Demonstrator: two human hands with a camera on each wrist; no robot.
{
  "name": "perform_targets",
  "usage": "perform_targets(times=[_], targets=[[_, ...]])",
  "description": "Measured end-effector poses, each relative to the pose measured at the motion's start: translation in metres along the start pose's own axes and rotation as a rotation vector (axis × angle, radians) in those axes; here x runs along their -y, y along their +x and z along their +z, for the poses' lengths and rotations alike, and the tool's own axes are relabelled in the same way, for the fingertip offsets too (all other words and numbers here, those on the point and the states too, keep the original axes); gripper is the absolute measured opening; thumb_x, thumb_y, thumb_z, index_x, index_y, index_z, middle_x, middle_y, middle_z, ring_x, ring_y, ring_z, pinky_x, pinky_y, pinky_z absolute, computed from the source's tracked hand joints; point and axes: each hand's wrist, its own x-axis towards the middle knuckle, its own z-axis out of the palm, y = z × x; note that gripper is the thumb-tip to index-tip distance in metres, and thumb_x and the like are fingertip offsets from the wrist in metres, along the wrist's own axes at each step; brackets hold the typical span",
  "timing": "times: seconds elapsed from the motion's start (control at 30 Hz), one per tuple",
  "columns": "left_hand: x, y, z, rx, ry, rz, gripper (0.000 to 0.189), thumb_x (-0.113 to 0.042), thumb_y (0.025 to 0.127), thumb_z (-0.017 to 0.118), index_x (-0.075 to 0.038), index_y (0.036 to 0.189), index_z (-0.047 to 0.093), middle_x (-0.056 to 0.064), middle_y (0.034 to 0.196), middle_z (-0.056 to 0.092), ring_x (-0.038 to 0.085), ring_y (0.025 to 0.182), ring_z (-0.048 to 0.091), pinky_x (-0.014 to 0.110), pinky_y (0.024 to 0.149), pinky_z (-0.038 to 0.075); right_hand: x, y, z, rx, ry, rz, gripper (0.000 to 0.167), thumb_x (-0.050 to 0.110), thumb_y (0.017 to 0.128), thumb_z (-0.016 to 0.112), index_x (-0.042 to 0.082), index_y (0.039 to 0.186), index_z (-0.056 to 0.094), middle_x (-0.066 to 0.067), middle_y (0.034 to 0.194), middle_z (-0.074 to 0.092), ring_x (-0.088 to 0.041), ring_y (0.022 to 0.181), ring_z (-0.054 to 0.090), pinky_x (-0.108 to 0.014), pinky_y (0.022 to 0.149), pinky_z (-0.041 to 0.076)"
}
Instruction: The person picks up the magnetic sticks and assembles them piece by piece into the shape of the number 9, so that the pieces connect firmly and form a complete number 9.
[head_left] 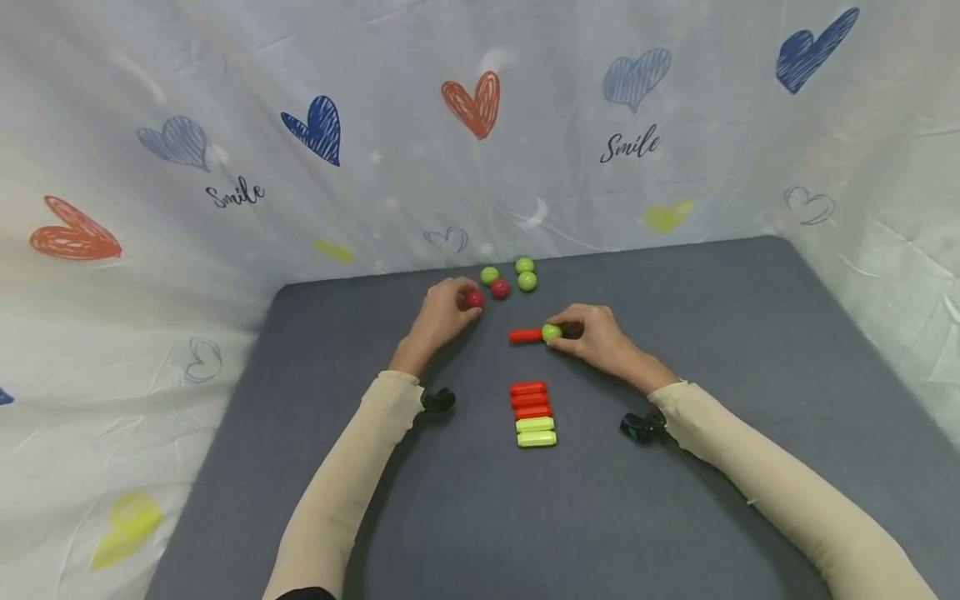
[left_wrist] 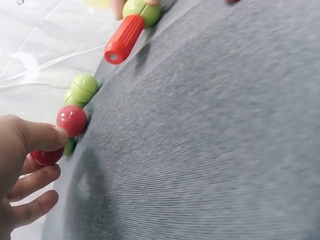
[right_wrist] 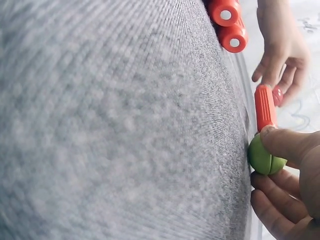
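Note:
In the head view my left hand (head_left: 441, 317) pinches a glossy red ball (head_left: 474, 299) near the table's back edge. A second red ball (left_wrist: 71, 120) sits right beside it in the left wrist view. My right hand (head_left: 600, 340) holds a green ball (head_left: 551, 332) between thumb and fingers, to the right of the left hand. A ridged red rod (head_left: 525, 335) sticks out from that green ball toward the left, its end touching the ball. In the right wrist view, the thumb covers part of the joint between the red rod (right_wrist: 265, 107) and the green ball (right_wrist: 259, 156).
Three green balls (head_left: 527, 282) lie by the back edge, near the red ones. Nearer the body, red rods (head_left: 529, 401) and two yellow-green rods (head_left: 536, 438) form a column on the grey table (head_left: 480, 517). A white curtain (head_left: 390, 50) with printed hearts hangs behind.

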Motion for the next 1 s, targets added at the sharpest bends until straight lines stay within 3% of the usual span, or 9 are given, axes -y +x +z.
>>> perform_targets(times=[0.6, 1.0], targets=[[-0.012, -0.028, 0.013, 0.06, -0.078, 0.108, 0.032, -0.018, 0.084, 0.083, -0.014, 0.112, 0.068, 0.002, 0.103, 0.06, 0.018, 0.09, 0.061, 0.033, 0.078, 0.051, 0.0, 0.001, 0.002, -0.005, -0.018, 0.004, 0.031, 0.01, 0.08, 0.086, 0.002, 0.108, 0.077, -0.007, 0.099, 0.072, -0.02, 0.085, 0.07, -0.037, 0.074, 0.058], [-0.017, -0.039, 0.023, 0.128, -0.075, 0.127, 0.033, -0.021, 0.085, 0.083, -0.013, 0.114, 0.069, 0.001, 0.103, 0.062, 0.013, 0.089, 0.062, 0.03, 0.08, 0.052, 0.0, 0.002, 0.002, -0.008, -0.024, 0.0, 0.031, 0.01, 0.079, 0.086, 0.001, 0.108, 0.077, -0.008, 0.098, 0.072, -0.021, 0.085, 0.07, -0.038, 0.073, 0.058]])
